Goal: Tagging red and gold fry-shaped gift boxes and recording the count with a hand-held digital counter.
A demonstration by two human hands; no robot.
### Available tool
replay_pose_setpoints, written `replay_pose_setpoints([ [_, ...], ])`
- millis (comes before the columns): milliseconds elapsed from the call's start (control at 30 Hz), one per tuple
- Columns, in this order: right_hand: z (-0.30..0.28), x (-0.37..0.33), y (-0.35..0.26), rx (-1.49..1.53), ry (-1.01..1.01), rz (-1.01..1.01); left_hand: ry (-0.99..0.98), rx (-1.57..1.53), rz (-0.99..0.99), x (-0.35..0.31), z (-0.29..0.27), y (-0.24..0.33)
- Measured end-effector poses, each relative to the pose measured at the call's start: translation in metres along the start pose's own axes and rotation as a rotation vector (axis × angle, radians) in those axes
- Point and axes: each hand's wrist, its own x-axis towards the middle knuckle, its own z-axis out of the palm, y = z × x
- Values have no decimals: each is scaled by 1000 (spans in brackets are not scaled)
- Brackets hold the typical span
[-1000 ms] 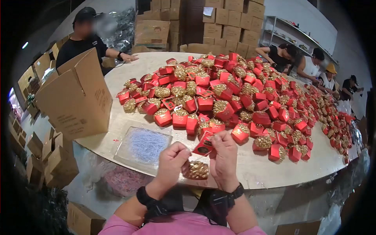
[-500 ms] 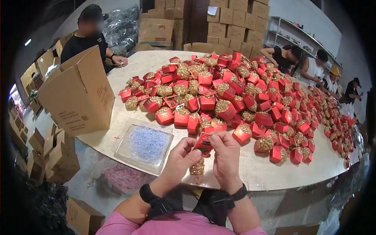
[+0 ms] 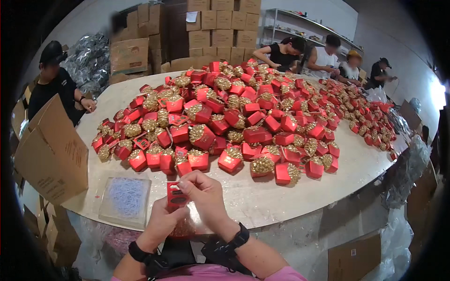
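Observation:
A small red tag [image 3: 176, 196] with dark and gold marks stands upright between my hands at the table's near edge. My left hand [image 3: 163, 219] grips its lower side between thumb and fingers. At the tag's top edge, my right hand [image 3: 204, 195] pinches with thumb and fingertips; a small whitish bit shows there, too small to name. Below the tag, a shiny red and gold ornament [image 3: 183, 227] shows partly between my wrists, its join to the tag hidden. Just beyond my hands begins a large heap of red box-shaped ornaments with gold beaded tops [image 3: 202, 136].
Left of my hands lies a shallow clear tray [image 3: 104, 210] of thin pale-blue strands. An open cardboard box [image 3: 56, 154] stands at the table's left edge. One person is at the far left, several more at the far right. Stacked cartons [image 3: 224, 37] line the back.
The view has turned to the right, so the table and heap sit further left in the picture. My hands still hold the red tag, the right one at its top edge.

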Motion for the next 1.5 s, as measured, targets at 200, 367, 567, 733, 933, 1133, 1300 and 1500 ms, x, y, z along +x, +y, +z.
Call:
replay_pose_setpoints([
  [200,-1,-5,-6,-310,-191,-165,-63,-580,0,-6,24,26],
  [367,-21,-1,-29,-175,-178,18,-268,-517,-32,2,4,12],
  [567,-71,-14,-63,-153,89,8,-146,-630,127,-26,-29,38],
  [733,-86,-21,-51,-39,136,39,-54,-604,184,-51,-46,41],
  [933,-68,-32,-33,15,107,74,49,-545,217,-79,-69,44],
  [1133,-49,-34,-25,-44,86,145,74,-581,199,-99,-84,32],
  [1300,-42,-26,-20,-124,51,184,69,-646,167,-102,-88,21],
  [1500,-37,-3,-15,-342,52,202,45,-706,161,-92,-91,13],
])
